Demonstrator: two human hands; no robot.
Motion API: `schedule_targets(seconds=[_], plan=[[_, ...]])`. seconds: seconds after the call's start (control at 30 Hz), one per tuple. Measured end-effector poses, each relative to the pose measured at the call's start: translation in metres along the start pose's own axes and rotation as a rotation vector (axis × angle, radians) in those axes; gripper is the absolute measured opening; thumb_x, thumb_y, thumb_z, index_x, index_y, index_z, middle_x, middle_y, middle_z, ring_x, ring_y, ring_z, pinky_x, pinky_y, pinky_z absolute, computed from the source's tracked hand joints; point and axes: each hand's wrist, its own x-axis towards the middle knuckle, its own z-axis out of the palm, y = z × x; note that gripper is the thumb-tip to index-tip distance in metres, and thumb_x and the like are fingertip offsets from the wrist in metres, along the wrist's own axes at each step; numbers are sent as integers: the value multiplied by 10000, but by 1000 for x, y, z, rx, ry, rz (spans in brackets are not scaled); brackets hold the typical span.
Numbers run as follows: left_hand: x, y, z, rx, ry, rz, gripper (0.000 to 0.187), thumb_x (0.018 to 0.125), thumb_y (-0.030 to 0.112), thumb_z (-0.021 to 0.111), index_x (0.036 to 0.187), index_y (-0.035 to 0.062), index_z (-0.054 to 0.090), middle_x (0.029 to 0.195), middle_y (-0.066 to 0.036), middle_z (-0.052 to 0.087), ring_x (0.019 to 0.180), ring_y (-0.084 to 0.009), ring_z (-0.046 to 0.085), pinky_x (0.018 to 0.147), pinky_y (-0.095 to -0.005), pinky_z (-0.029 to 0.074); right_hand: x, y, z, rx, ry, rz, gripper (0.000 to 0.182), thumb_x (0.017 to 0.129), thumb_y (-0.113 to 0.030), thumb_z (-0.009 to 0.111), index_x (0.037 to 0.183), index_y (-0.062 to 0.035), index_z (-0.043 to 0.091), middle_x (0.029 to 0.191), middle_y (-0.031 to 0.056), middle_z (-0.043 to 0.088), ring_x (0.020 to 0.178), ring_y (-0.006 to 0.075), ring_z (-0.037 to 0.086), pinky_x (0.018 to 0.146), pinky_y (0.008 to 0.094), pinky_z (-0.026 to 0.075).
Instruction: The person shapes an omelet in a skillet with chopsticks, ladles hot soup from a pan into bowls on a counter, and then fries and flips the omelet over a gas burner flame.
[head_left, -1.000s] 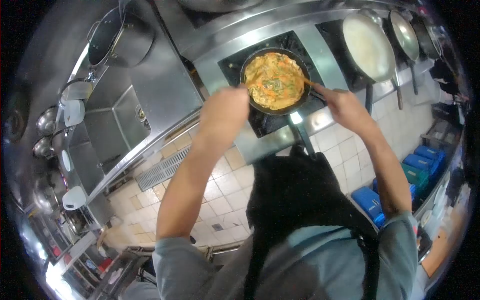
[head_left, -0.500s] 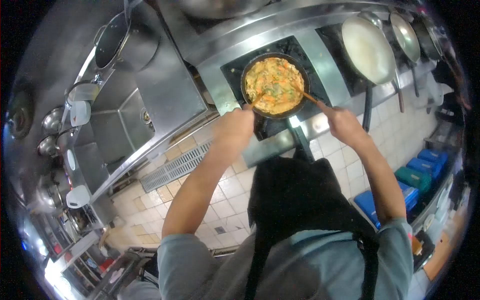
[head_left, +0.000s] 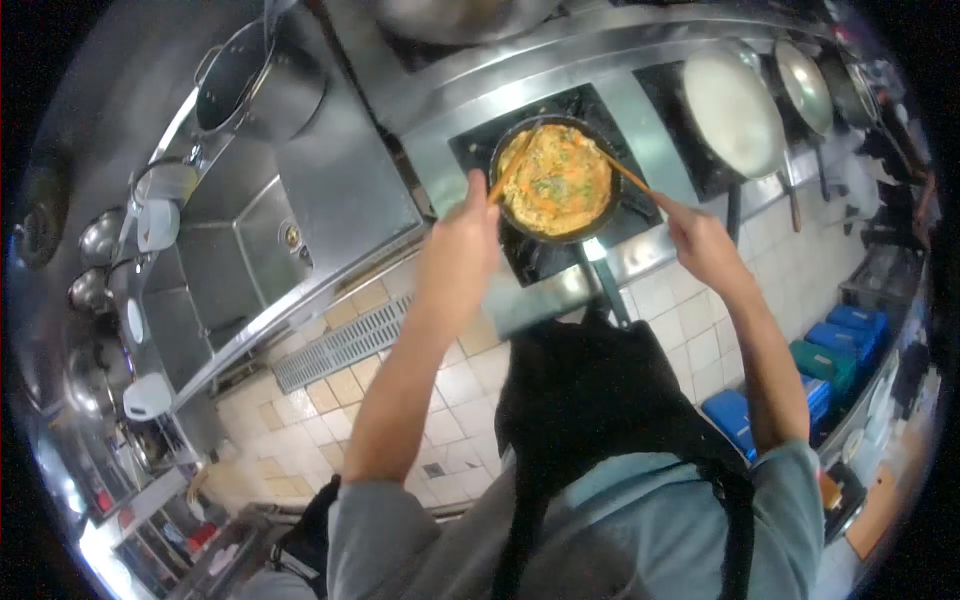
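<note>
While, in the head view, the left hand point(head_left: 462, 245) is closed around one wooden utensil point(head_left: 507, 176) and the right hand point(head_left: 703, 245) around a second, both tools reach into one black frying pan point(head_left: 616, 192) on the stove point(head_left: 655, 140). An orange-yellow mixture point(head_left: 560, 185) with green flecks fills it. To the right are at least three more pans point(head_left: 735, 112), the largest pale inside. At far left, one deep pot point(head_left: 290, 92) stands beyond the sink point(head_left: 212, 272). At right lie one green container point(head_left: 822, 366) and at least three blue ones, contents hidden.
</note>
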Motion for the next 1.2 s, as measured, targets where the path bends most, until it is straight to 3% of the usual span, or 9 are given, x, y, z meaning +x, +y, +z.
schedule_targets(seconds=[0.07,0.13,0.2,0.33,0.53,0.7,0.8,0.97,1.2], plan=[[-10,20,20,-249,106,-27,331,1019,184,482,1280,6,578,881,-202,698,801,-340,696,709,-409,562,-23,-4,-12,293,100,255,430,880,-10,564,1309,-38,554,823,224,671,772,364,694,703,431,542],[-14,55,54,-1198,-136,-393,378,1033,295,508,1283,15,554,1028,-153,695,889,-290,689,783,-390,548,-35,-30,-20,418,167,329,348,968,-102,543,1306,-23,528,837,183,695,770,301,711,713,388,554],[-11,89,96,-1684,-66,-324,394,1024,319,536,1303,44,494,1265,-150,605,1077,-276,630,915,-402,504,-41,-47,-22,487,198,382,312,963,-92,545,1261,0,548,831,187,693,765,293,711,696,378,554],[-5,166,127,-1937,3,-297,392,1034,255,522,1352,43,433,1374,-163,520,1185,-223,556,1006,-380,457,-56,-31,-1,312,297,196,261,959,-118,582,1186,9,597,835,215,664,688,354,670,623,413,519],[0,208,169,-1726,-169,-353,344,1024,226,546,1260,-18,491,1193,-139,613,1069,-188,600,923,-323,490,-100,14,-33,422,128,124,268,944,-156,580,1122,44,577,896,263,663,806,433,661,696,480,535],[33,225,181,-1351,77,-463,273,1005,148,478,1234,6,520,930,-60,579,681,-131,577,519,-272,499,-193,89,-74,568,86,296,390,970,-173,567,1296,38,530,1069,260,661,957,373,681,825,424,542],[51,230,212,-910,65,-505,347,964,113,490,1283,-25,488,929,-61,584,699,-126,585,552,-271,517,-268,154,-80,682,193,399,368,986,-156,554,1303,29,538,984,185,679,857,255,688,723,356,554],[82,229,263,-233,368,-285,423,866,70,541,1280,6,481,1025,-252,626,960,-445,626,839,-530,506,-335,225,-108,773,197,533,362,997,-163,555,1300,34,545,881,78,647,758,134,642,614,277,531],[79,230,282,58,180,-381,387,881,143,601,1264,112,550,1145,-206,587,1010,-426,626,864,-518,512,-330,270,-126,680,194,520,342,986,-137,563,1278,39,561,860,89,643,711,150,646,601,279,528]])
